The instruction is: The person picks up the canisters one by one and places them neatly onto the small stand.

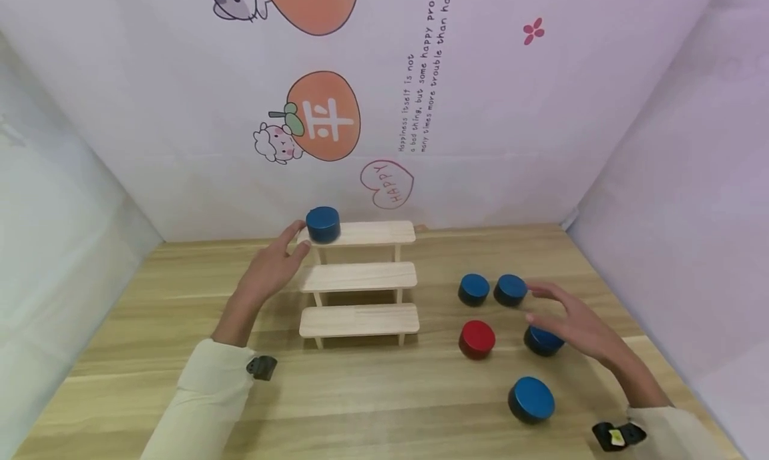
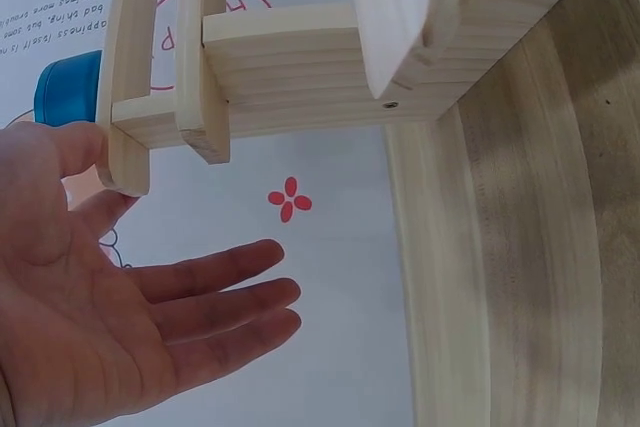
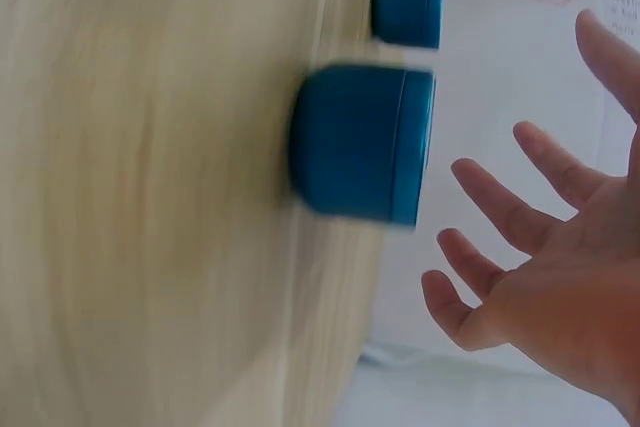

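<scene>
Head view: round blue block on the stepped wooden rack's top shelf, left hand beside it, fingers straight.

One blue puck is partly hidden under the right hand, the nearest blue puck is blurred in the right wrist view, and the wooden step shelf is cut off by the left wrist view's top edge.

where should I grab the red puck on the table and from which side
Grip the red puck by its curved side wall, thumb and fingers on opposite sides, coming down from above. It stands flat on the table, a short upright cylinder, with clear space around it. The open right hand is nearest, so reaching leftward with it probably suits best.
</scene>
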Demonstrator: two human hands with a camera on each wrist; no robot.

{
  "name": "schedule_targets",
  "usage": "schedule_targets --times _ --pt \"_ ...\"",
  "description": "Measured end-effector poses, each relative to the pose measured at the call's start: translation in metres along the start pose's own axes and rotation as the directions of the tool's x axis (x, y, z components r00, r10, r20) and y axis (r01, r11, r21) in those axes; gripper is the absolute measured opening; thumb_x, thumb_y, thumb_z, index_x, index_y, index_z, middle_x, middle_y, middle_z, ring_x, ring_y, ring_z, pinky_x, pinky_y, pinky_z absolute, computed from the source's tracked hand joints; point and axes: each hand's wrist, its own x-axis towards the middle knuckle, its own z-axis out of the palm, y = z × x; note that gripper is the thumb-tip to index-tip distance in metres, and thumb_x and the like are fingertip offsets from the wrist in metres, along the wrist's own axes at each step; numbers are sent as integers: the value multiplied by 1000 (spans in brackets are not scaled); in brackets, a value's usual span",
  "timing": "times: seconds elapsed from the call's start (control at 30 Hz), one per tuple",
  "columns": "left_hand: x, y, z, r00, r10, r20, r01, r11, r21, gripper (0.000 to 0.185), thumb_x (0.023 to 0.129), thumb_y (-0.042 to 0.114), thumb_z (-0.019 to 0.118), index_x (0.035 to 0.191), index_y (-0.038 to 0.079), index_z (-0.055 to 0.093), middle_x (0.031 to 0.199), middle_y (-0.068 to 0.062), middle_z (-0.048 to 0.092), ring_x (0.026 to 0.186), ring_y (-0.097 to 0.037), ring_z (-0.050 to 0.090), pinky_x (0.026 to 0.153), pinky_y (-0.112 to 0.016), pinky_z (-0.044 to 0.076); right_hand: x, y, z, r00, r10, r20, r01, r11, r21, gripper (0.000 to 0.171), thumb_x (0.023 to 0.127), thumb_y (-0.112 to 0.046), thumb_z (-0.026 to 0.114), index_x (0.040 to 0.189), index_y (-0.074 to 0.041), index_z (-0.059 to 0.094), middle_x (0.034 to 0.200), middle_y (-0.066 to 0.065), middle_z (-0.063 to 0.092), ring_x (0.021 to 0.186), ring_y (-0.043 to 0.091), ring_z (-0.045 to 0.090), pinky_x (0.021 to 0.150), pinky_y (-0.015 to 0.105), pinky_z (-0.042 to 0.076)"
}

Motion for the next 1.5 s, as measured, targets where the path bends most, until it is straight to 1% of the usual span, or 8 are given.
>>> schedule_targets --times 0.23,0.47,0.53,0.67,0.77,0.97,1.23,1.5 --pt "0 -1 3 1000 0 -1 0 1000 -1 66 106 53 31 162 22 17 150 -25 43 127 -49 49 100 -71 33 -10 19 -13 998 32 54 -33 999 12 66 100 -27 63 153 -2 31 148 29 39 130 56 35 87 72 40" --pt "0 -1 1 1000 2 1 -2 1000 6 66 106 52 31 162 20 18 152 -23 40 126 -48 50 99 -70 35 -16 34 -20 997 -7 74 5 1000 27 67 99 -20 65 154 -4 30 144 29 43 128 53 39 85 68 42" --pt "0 -1 1 1000 0 4 0 1000 7 66 106 53 31 162 21 18 152 -23 40 127 -47 50 99 -70 35 -18 40 -23 997 -8 78 6 1000 29 67 98 -19 65 154 -6 31 143 27 45 127 43 43 85 64 44" --pt "1 0 2 1000 3 6 -3 1000 4 66 105 54 31 162 22 17 152 -23 41 127 -47 49 99 -70 35 -23 53 -29 997 1 82 -3 1000 21 69 97 -17 68 155 -11 32 140 23 47 122 12 46 83 62 44" --pt "1 1 2 1000 1 4 -1 1000 1 66 105 54 31 162 22 18 151 -24 42 127 -47 49 98 -70 36 -24 61 -31 996 2 87 -4 1000 19 69 96 -16 69 154 -10 32 138 22 49 117 1 44 83 65 43" --pt "0 -1 2 1000 -7 5 7 1000 -4 66 105 55 30 162 23 17 153 -22 40 127 -46 50 97 -69 37 -26 69 -29 994 16 109 -18 1000 23 69 95 -15 69 152 -4 33 138 22 52 120 13 46 85 66 42" --pt "1 -2 3 1000 -3 5 3 1000 -24 66 105 55 30 162 26 16 158 -16 33 128 -45 49 97 -69 37 -29 69 -24 995 -21 98 19 1000 21 68 92 -13 72 149 -2 37 136 23 54 117 -2 44 85 72 39" --pt "2 -2 3 1000 -19 10 19 999 -27 66 105 55 30 162 26 15 158 -18 34 129 -45 48 98 -71 36 -26 65 -14 995 -57 87 58 998 -12 63 90 -15 75 144 -2 46 131 21 58 117 10 53 86 73 38"
